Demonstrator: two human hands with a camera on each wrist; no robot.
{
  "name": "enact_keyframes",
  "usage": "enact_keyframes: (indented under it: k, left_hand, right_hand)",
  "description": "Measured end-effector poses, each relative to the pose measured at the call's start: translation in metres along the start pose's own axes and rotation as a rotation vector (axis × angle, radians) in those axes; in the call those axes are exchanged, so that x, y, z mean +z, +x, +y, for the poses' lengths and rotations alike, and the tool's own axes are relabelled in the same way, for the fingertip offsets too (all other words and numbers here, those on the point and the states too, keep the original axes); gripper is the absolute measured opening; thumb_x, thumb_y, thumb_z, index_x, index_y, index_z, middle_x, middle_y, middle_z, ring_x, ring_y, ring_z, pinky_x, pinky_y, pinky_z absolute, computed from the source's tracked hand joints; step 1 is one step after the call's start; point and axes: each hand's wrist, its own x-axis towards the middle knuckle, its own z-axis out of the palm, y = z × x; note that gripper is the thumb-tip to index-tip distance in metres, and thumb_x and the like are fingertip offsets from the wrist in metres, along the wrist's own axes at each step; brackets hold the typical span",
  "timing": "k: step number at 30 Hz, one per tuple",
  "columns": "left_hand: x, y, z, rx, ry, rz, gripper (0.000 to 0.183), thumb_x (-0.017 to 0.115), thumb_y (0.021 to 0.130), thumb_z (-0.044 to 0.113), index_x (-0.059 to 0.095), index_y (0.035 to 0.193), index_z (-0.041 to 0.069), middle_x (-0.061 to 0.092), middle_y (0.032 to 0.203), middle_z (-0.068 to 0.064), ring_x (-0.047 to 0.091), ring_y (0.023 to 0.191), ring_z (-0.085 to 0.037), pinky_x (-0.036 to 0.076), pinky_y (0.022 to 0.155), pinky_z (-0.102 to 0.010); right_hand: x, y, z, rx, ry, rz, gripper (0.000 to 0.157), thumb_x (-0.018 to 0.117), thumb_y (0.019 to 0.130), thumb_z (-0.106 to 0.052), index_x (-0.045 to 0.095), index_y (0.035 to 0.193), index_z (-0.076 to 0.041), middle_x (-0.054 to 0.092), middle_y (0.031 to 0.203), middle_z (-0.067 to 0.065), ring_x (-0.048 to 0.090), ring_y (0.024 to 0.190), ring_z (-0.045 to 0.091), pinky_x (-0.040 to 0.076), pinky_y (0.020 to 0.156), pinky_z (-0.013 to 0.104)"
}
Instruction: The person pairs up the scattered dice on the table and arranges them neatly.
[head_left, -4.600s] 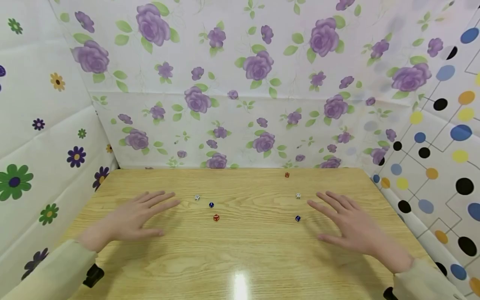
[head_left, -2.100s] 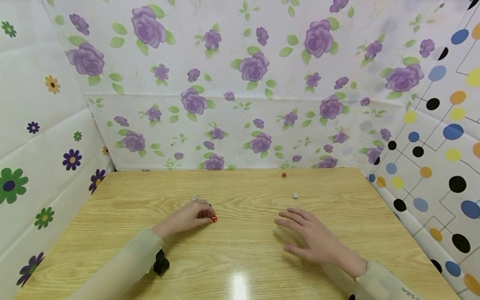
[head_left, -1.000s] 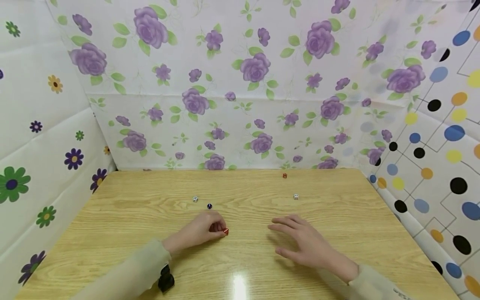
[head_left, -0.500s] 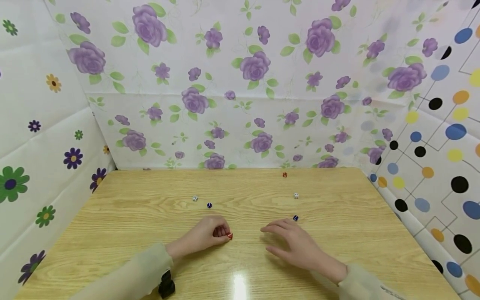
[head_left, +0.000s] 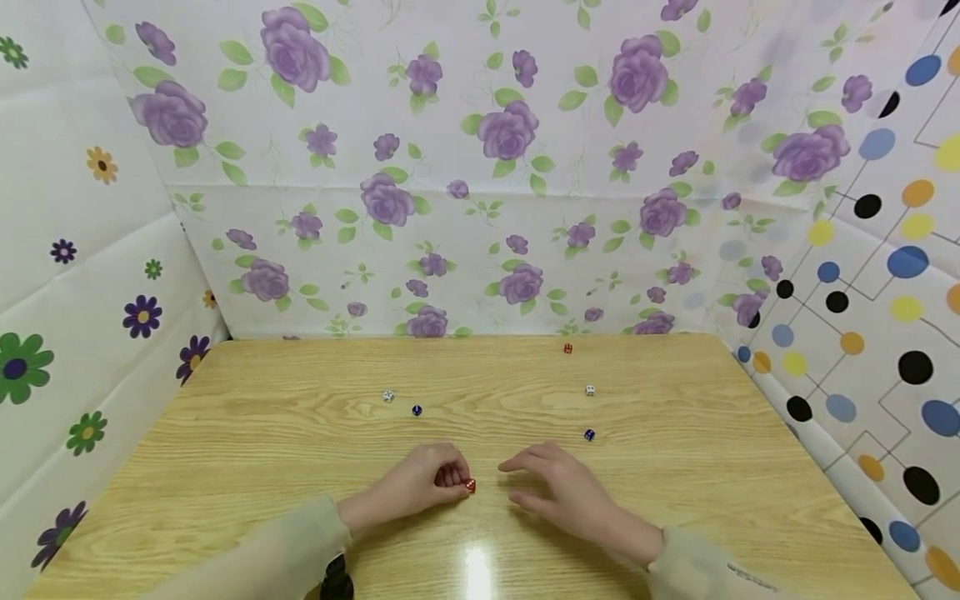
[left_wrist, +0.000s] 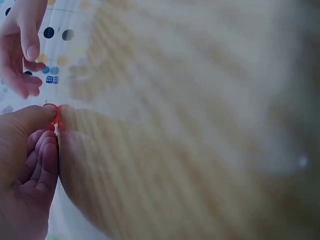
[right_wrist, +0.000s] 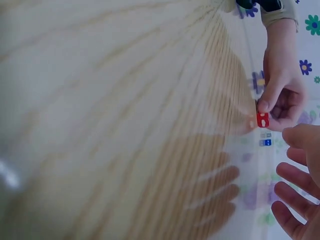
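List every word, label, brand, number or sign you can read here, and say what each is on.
Readable text: none.
Right sleeve: a line of dark lettering, too blurred to read.
Red die in the left hand: light pips, no numerals visible.
Far red die, left white die, right white die, left blue die, right blue die: small marks, too small to read surely.

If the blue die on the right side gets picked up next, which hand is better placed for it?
Probably the right hand: it holds nothing and is the nearer one to that blue die, while the left hand is pinching a red die.
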Motion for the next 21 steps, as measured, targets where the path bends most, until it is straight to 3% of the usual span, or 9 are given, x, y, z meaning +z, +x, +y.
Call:
enact_keyframes:
  k: [21]
  left_hand:
    - [0.015, -0.001, 0.016, -0.053, -0.049, -0.001, 0.008, 0.076, 0.085, 0.009, 0.069, 0.090, 0.010, 0.065, 0.084, 0.003, 0.054, 0.071, 0.005, 0.052, 0.066, -0.015]
  right_hand:
    - [0.017, 0.009, -0.008, 0.085, 0.135, -0.086, 0.019, 0.077, 0.086, -0.026, 0.075, 0.104, -0.020, 0.071, 0.096, -0.008, 0.061, 0.087, 0.003, 0.052, 0.077, 0.019]
